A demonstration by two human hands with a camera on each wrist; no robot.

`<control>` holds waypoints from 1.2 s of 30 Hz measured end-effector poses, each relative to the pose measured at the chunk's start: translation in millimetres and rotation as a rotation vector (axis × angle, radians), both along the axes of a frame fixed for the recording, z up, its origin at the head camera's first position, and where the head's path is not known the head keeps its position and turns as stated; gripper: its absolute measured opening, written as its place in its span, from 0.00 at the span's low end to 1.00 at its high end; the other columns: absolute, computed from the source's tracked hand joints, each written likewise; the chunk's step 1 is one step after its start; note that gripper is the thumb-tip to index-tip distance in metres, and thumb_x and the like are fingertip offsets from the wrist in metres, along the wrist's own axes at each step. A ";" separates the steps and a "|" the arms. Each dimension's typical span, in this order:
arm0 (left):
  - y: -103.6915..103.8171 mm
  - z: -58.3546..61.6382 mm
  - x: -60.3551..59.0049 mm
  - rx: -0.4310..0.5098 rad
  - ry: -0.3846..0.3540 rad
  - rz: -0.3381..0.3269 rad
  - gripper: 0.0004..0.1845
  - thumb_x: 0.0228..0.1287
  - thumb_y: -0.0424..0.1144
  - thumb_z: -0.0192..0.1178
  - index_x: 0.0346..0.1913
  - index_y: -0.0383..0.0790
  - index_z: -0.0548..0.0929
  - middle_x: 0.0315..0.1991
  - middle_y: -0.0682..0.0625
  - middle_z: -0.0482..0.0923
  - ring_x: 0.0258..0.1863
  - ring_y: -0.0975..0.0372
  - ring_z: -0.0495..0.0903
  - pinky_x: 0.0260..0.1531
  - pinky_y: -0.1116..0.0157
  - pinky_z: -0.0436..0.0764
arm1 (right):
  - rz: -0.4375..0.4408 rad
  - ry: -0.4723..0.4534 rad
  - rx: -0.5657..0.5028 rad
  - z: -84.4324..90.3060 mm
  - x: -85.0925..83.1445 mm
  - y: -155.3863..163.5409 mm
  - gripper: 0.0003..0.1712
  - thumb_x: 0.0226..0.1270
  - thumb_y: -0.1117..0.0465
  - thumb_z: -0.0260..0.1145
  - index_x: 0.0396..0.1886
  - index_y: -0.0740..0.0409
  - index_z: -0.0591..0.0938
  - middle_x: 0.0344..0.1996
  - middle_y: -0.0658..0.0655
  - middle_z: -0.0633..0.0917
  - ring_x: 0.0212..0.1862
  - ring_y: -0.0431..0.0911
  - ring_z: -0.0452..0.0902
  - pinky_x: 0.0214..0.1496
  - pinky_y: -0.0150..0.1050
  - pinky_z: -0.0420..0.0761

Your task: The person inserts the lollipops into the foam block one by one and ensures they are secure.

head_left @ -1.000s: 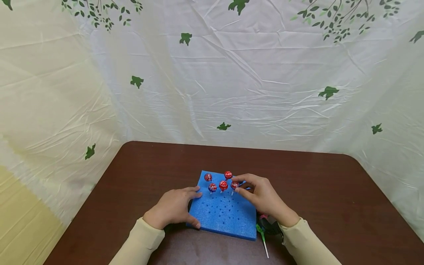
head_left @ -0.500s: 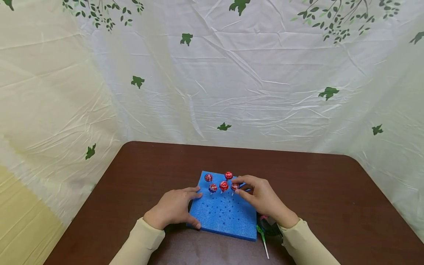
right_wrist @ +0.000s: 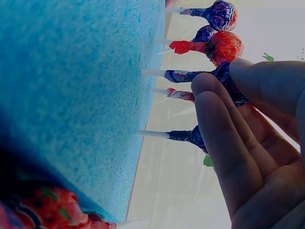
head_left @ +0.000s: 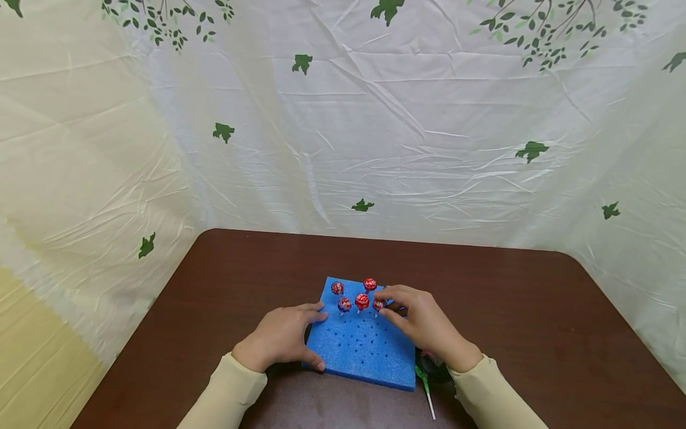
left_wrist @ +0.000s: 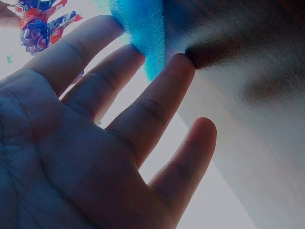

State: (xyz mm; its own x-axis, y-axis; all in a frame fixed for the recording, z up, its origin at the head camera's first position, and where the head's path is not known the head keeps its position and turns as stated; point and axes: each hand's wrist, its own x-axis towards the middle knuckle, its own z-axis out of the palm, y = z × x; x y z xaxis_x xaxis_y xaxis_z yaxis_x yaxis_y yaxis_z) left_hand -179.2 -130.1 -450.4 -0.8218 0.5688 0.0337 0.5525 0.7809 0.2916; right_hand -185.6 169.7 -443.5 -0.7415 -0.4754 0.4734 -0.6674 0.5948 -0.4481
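While left hand [head_left: 280, 338] fingers lie straight against foam block [head_left: 360, 351], right hand [head_left: 423, 325] fingers pinch lollipop [head_left: 379, 304].

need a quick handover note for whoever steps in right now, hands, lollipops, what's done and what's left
Left hand: flat, steadying the blue foam board at its left edge.
Right hand: pinching the rightmost lollipop, stick in the board.
Done: five lollipops stand in the far rows.
Left: many holes open; a green lollipop and more wrapped ones lie on the table by the right wrist.

Bright, even head view with bowed edges; wrist views blue-tinted, overexposed, soft.
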 end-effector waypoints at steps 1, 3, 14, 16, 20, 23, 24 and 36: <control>0.0 0.0 0.1 -0.001 0.001 0.000 0.50 0.38 0.67 0.77 0.66 0.44 0.79 0.70 0.49 0.70 0.65 0.51 0.73 0.56 0.47 0.76 | -0.001 0.000 0.002 -0.3 0.0 -0.1 0.22 0.58 0.68 0.76 0.54 0.57 0.86 0.52 0.55 0.84 0.39 0.38 0.84 0.41 0.38 0.85; -0.1 -0.2 0.2 -0.004 0.003 0.000 0.50 0.38 0.67 0.77 0.66 0.44 0.79 0.70 0.49 0.70 0.65 0.51 0.73 0.56 0.47 0.76 | -0.003 -0.006 0.007 0.0 0.5 -0.8 0.22 0.58 0.68 0.76 0.54 0.57 0.86 0.52 0.55 0.85 0.40 0.39 0.85 0.41 0.38 0.85; 0.0 -1.2 1.3 -0.007 -0.004 0.002 0.50 0.38 0.66 0.77 0.66 0.44 0.79 0.70 0.49 0.70 0.65 0.52 0.73 0.55 0.47 0.76 | -0.012 -0.007 0.026 -1.3 2.3 -2.5 0.22 0.58 0.68 0.76 0.54 0.57 0.86 0.51 0.56 0.85 0.40 0.39 0.85 0.42 0.38 0.85; 0.0 -1.3 1.2 -0.006 -0.004 0.001 0.50 0.38 0.66 0.77 0.66 0.44 0.79 0.70 0.49 0.70 0.65 0.52 0.73 0.55 0.47 0.76 | -0.010 -0.013 0.024 -0.9 3.0 -2.8 0.22 0.58 0.68 0.76 0.54 0.57 0.86 0.52 0.56 0.85 0.40 0.40 0.86 0.42 0.38 0.85; -0.5 -1.4 1.2 0.003 0.007 -0.005 0.50 0.38 0.67 0.77 0.66 0.44 0.79 0.69 0.49 0.70 0.65 0.52 0.73 0.55 0.48 0.76 | -0.008 -0.020 0.026 -0.9 3.3 -3.5 0.22 0.58 0.68 0.76 0.54 0.57 0.86 0.51 0.56 0.85 0.41 0.40 0.86 0.43 0.39 0.85; -0.9 -1.4 1.4 0.011 0.020 -0.008 0.50 0.37 0.67 0.77 0.65 0.43 0.80 0.69 0.48 0.71 0.64 0.52 0.74 0.55 0.49 0.77 | -0.016 -0.019 0.032 -1.1 3.3 -4.5 0.22 0.58 0.68 0.76 0.54 0.56 0.86 0.50 0.55 0.85 0.42 0.42 0.86 0.43 0.39 0.85; -1.0 -1.3 1.5 0.013 0.024 -0.010 0.50 0.37 0.67 0.77 0.65 0.43 0.80 0.69 0.48 0.71 0.64 0.52 0.74 0.55 0.49 0.77 | -0.020 -0.018 0.034 -1.0 3.6 -4.7 0.22 0.58 0.68 0.76 0.54 0.56 0.86 0.50 0.55 0.85 0.43 0.42 0.86 0.44 0.39 0.85; -1.3 0.1 1.2 0.007 0.020 -0.015 0.51 0.37 0.67 0.77 0.65 0.42 0.79 0.69 0.48 0.71 0.65 0.52 0.73 0.56 0.48 0.76 | -0.022 -0.038 0.045 3.5 4.5 -4.9 0.22 0.59 0.68 0.76 0.55 0.56 0.85 0.52 0.55 0.85 0.41 0.41 0.86 0.44 0.41 0.85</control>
State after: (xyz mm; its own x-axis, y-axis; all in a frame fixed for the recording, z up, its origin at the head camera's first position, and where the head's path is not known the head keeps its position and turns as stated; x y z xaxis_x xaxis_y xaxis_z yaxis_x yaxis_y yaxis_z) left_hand -178.0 -131.4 -450.3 -0.8124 0.5806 0.0541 0.5697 0.7704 0.2863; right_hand -181.0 164.8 -440.0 -0.7689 -0.4790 0.4236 -0.6372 0.6290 -0.4454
